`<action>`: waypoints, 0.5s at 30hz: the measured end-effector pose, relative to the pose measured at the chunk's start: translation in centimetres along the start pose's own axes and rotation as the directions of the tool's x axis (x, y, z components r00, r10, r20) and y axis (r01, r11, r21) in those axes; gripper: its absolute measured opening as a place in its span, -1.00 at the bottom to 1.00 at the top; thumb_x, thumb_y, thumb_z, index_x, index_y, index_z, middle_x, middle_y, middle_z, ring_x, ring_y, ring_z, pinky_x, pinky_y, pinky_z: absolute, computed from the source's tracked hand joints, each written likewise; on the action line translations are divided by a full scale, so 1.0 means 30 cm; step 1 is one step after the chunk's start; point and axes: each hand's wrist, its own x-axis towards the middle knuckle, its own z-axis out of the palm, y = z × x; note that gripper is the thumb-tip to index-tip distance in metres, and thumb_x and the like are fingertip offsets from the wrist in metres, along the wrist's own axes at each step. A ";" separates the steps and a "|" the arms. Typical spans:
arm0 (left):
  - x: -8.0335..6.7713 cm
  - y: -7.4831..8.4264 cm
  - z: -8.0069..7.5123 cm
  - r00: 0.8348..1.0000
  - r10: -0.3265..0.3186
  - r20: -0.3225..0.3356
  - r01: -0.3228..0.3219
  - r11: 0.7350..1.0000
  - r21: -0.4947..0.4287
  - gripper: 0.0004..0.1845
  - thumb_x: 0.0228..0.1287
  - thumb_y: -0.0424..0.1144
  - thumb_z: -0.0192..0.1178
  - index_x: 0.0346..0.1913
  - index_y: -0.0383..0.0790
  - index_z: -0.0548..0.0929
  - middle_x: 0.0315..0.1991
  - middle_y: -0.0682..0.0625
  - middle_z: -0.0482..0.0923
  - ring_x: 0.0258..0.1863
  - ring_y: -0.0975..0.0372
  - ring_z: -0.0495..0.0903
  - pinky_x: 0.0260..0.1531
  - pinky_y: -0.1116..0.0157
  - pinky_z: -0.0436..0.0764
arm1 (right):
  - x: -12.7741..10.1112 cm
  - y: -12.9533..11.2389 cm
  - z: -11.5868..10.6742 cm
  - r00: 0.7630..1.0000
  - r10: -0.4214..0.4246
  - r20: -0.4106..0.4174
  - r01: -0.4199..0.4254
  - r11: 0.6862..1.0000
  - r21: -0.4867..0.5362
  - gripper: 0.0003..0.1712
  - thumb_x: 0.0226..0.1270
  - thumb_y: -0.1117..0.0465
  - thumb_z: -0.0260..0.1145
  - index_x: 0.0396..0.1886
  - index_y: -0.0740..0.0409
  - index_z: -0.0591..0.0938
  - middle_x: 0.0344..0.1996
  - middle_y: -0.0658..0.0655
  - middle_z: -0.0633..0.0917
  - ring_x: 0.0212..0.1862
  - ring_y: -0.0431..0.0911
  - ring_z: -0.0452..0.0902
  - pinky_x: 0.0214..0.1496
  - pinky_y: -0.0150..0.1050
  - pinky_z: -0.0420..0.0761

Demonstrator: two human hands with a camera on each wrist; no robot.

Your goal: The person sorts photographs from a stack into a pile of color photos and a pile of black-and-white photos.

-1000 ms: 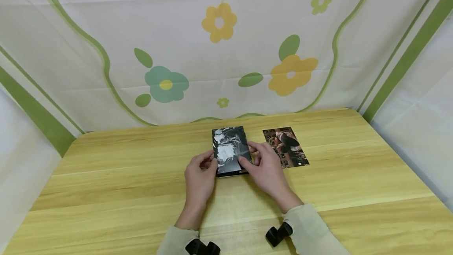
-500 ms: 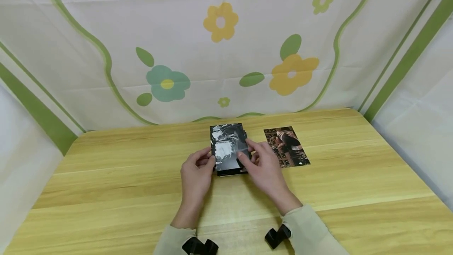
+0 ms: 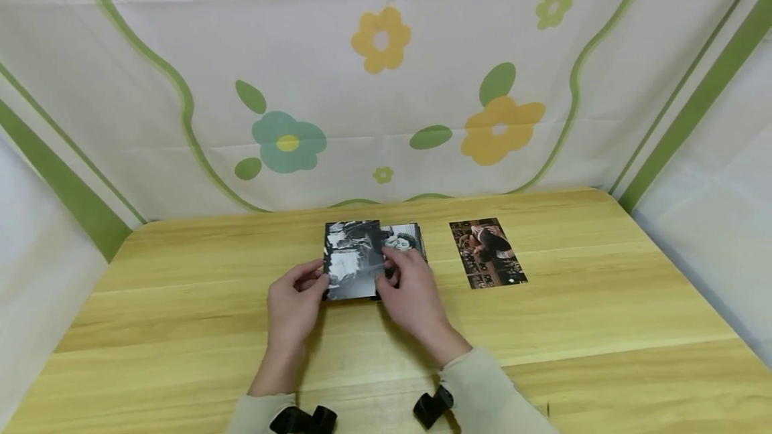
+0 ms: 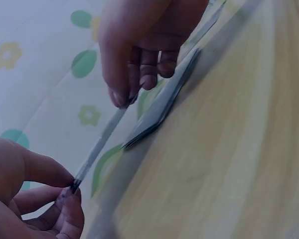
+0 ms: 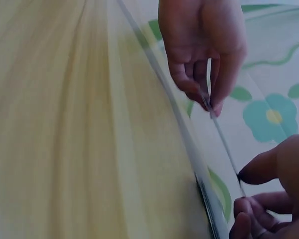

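Both hands hold one black-and-white photograph [image 3: 352, 260] just above the wooden counter [image 3: 181, 300]. Left hand [image 3: 293, 303] pinches the print's near left edge between thumb and curled fingers; the left wrist view shows the thumb [image 4: 45, 169] on top and the fingertips [image 4: 70, 214] beneath, with the print [image 4: 97, 149] seen edge-on as a thin strip. Right hand [image 3: 410, 293] pinches the opposite, right edge, its thumb and fingertips closed on the paper; in the right wrist view the thumb [image 5: 261, 169] and curled fingers [image 5: 246, 221] sit on either side of the thin edge, and the left hand [image 5: 202, 55] grips the far end of the same sheet [image 5: 224, 144]. The print is lifted clear of a small stack of photographs [image 3: 405, 241], which lies flat on the counter under and just beyond the right hand's fingers, its top picture partly uncovered to the right of the held print. In the left wrist view the stack [image 4: 164, 102] shows as a low dark wedge lying on the wood below the right hand [image 4: 144, 45]. Well apart from the right hand, on its outer side, a single colour photograph [image 3: 487, 252] lies flat on the counter. Behind the hands hangs a pale cloth backdrop [image 3: 386, 72] printed with flowers and green leaves.
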 end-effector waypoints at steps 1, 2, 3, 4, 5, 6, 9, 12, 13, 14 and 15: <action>0.007 -0.004 -0.018 1.000 -0.005 -0.007 0.006 1.000 0.011 -0.68 0.40 -0.40 0.33 0.16 -0.31 0.80 0.00 -0.24 0.75 -0.18 0.29 0.63 -0.26 0.56 0.59 | 0.000 -0.014 0.018 1.000 0.000 0.010 0.000 1.000 -0.008 -0.38 0.41 0.31 0.41 0.46 0.27 0.58 -0.06 0.10 0.63 -0.27 -0.20 0.49 -0.27 -0.42 0.56; 0.014 -0.008 -0.035 1.000 -0.010 -0.014 0.010 1.000 0.026 -0.68 0.40 -0.40 0.32 0.16 -0.32 0.80 -0.01 -0.23 0.74 -0.19 0.30 0.61 -0.26 0.56 0.57 | 0.000 -0.027 0.035 1.000 0.001 0.020 -0.001 1.000 -0.015 -0.38 0.40 0.30 0.41 0.45 0.28 0.58 -0.05 0.10 0.64 -0.29 -0.20 0.49 -0.29 -0.41 0.56; 0.020 -0.012 -0.052 1.000 -0.012 -0.020 0.013 0.999 0.044 -0.68 0.40 -0.40 0.32 0.17 -0.32 0.80 -0.01 -0.22 0.74 -0.19 0.30 0.59 -0.27 0.56 0.56 | 0.000 -0.039 0.051 1.000 0.000 0.028 0.001 1.000 -0.024 -0.38 0.40 0.30 0.41 0.44 0.30 0.59 -0.05 0.10 0.64 -0.29 -0.20 0.49 -0.28 -0.39 0.56; 0.027 -0.016 -0.068 1.000 -0.014 -0.027 0.016 0.998 0.060 -0.67 0.39 -0.40 0.31 0.16 -0.32 0.79 -0.02 -0.21 0.73 -0.20 0.31 0.58 -0.28 0.55 0.55 | 0.000 -0.051 0.066 0.999 -0.001 0.038 0.002 0.999 -0.036 -0.39 0.40 0.30 0.41 0.43 0.30 0.59 -0.05 0.10 0.65 -0.28 -0.19 0.48 -0.26 -0.38 0.57; 0.033 -0.020 -0.082 0.999 -0.014 -0.033 0.017 0.997 0.073 -0.67 0.39 -0.40 0.30 0.17 -0.33 0.79 -0.04 -0.20 0.73 -0.20 0.31 0.57 -0.29 0.55 0.54 | 0.000 -0.062 0.080 0.999 0.003 0.049 -0.001 0.999 -0.049 -0.39 0.40 0.29 0.41 0.43 0.30 0.59 -0.05 0.09 0.64 -0.27 -0.19 0.48 -0.23 -0.36 0.58; 0.039 -0.023 -0.095 0.999 -0.016 -0.037 0.019 0.996 0.085 -0.67 0.39 -0.40 0.30 0.17 -0.33 0.79 -0.05 -0.18 0.73 -0.21 0.32 0.56 -0.29 0.55 0.53 | -0.001 -0.071 0.093 0.998 0.006 0.057 -0.003 0.998 -0.063 -0.39 0.40 0.28 0.42 0.43 0.30 0.59 -0.05 0.08 0.64 -0.25 -0.18 0.48 -0.20 -0.33 0.59; 0.055 -0.032 -0.128 0.999 -0.016 -0.041 0.020 0.994 0.106 -0.66 0.38 -0.38 0.30 0.17 -0.34 0.79 -0.07 -0.15 0.73 -0.22 0.33 0.56 -0.31 0.53 0.53 | -0.001 -0.092 0.126 0.997 0.013 0.070 -0.006 0.995 -0.097 -0.39 0.39 0.27 0.41 0.41 0.30 0.60 -0.08 0.06 0.63 -0.15 -0.15 0.49 -0.04 -0.24 0.62; 0.069 -0.037 -0.158 0.999 -0.006 -0.035 0.011 0.990 0.137 -0.65 0.38 -0.37 0.29 0.18 -0.34 0.79 -0.06 -0.15 0.75 -0.21 0.33 0.56 -0.31 0.51 0.53 | 0.002 -0.110 0.155 0.997 0.014 0.073 -0.007 0.995 -0.102 -0.39 0.37 0.28 0.42 0.40 0.30 0.62 -0.11 0.04 0.63 -0.11 -0.12 0.52 0.05 -0.16 0.67; 0.073 -0.039 -0.168 0.999 -0.006 -0.033 0.011 0.988 0.151 -0.65 0.39 -0.36 0.29 0.18 -0.33 0.79 -0.05 -0.16 0.75 -0.20 0.32 0.56 -0.31 0.50 0.53 | 0.003 -0.116 0.164 0.997 0.016 0.076 -0.008 0.995 -0.100 -0.39 0.36 0.27 0.43 0.40 0.30 0.62 -0.11 0.03 0.63 -0.11 -0.12 0.52 0.06 -0.16 0.67; 0.076 -0.041 -0.180 0.999 -0.009 -0.031 0.014 0.986 0.167 -0.65 0.40 -0.35 0.28 0.19 -0.33 0.78 -0.03 -0.17 0.75 -0.19 0.31 0.56 -0.30 0.49 0.52 | 0.004 -0.121 0.173 0.997 0.013 0.079 -0.006 0.996 -0.094 -0.39 0.35 0.28 0.43 0.39 0.30 0.62 -0.12 0.03 0.63 -0.11 -0.12 0.52 0.06 -0.16 0.66; 0.080 -0.044 -0.191 0.999 -0.013 -0.031 0.018 0.983 0.183 -0.65 0.40 -0.35 0.28 0.20 -0.32 0.78 -0.02 -0.17 0.75 -0.18 0.30 0.56 -0.29 0.49 0.52 | 0.006 -0.127 0.181 0.996 0.016 0.085 -0.009 0.996 -0.089 -0.39 0.36 0.27 0.43 0.40 0.29 0.62 -0.13 0.02 0.62 -0.11 -0.12 0.52 0.06 -0.17 0.66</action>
